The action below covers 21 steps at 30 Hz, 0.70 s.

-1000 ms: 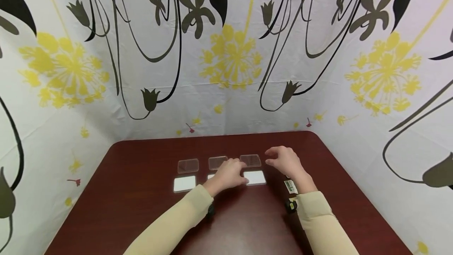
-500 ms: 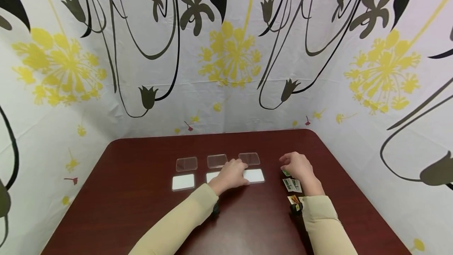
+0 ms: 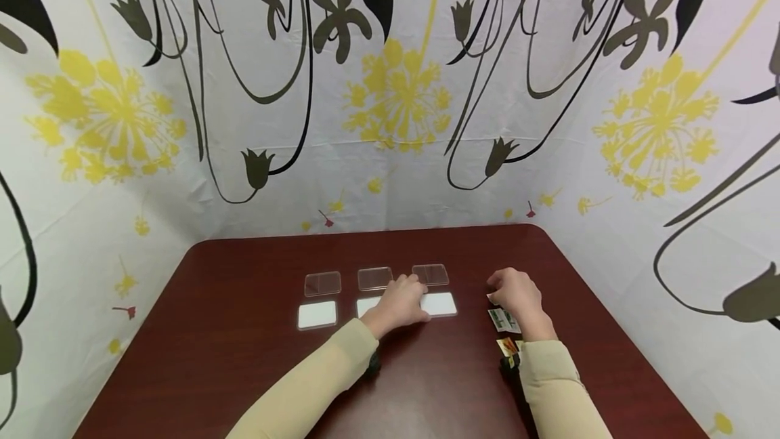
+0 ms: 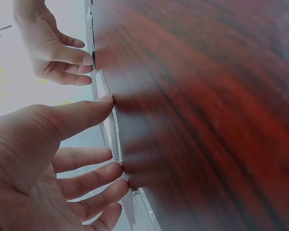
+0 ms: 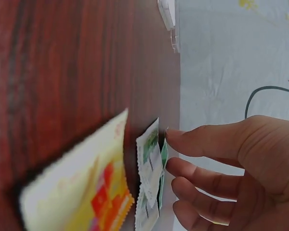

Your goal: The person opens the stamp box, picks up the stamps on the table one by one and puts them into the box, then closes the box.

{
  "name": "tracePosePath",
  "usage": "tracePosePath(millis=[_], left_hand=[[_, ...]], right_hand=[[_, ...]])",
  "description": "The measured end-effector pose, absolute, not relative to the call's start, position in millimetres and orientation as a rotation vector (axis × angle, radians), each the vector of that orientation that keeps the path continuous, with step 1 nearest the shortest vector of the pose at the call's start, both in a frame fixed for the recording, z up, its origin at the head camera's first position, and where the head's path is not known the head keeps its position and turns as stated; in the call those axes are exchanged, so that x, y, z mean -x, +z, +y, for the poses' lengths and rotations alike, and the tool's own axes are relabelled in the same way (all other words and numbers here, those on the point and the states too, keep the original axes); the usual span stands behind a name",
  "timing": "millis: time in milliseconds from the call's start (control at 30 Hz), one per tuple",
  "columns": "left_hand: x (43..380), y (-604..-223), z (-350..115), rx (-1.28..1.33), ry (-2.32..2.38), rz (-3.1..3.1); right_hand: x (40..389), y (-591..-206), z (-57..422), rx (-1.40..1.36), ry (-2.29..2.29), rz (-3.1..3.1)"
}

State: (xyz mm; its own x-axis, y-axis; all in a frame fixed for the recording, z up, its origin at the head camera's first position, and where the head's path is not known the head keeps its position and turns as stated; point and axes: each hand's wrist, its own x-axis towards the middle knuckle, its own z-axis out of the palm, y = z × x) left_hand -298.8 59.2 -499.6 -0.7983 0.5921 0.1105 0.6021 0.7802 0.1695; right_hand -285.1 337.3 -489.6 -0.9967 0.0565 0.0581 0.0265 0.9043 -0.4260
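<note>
My left hand [image 3: 399, 305] lies at the left side of the right-hand white shallow box [image 3: 439, 304]. In the left wrist view, its thumb and fairly straight fingers touch around the white box [image 4: 116, 137]. Over at the right, my right hand [image 3: 518, 297] reaches to the farthest of several small sachets. Its thumb and index finger pinch the edge of a green sachet [image 5: 164, 153], mostly hidden behind white-and-green sachets [image 5: 148, 168]. Nearer lies a yellow sachet with red and orange print [image 5: 98, 192].
Two more white boxes, one at left [image 3: 317, 315] and one in the middle [image 3: 367, 305], share the row. Behind them lie three clear lids [image 3: 323, 284]. The dark red table [image 3: 183, 344] meets a flower-patterned cloth [image 3: 390, 188] at the back.
My right hand has moved right and down from beside the right lid to the far sachets, and its fingers have closed on one. The left hand stays at the box, nearly still.
</note>
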Motion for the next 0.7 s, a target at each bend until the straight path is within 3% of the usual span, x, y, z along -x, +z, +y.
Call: tracePosePath(millis=[700], left_hand=[[297.2,-501.7,57.0,0.947,-0.404,-2.910]], right_hand=[[281.4,-490.1,333.3,0.124,0.692,-2.975]])
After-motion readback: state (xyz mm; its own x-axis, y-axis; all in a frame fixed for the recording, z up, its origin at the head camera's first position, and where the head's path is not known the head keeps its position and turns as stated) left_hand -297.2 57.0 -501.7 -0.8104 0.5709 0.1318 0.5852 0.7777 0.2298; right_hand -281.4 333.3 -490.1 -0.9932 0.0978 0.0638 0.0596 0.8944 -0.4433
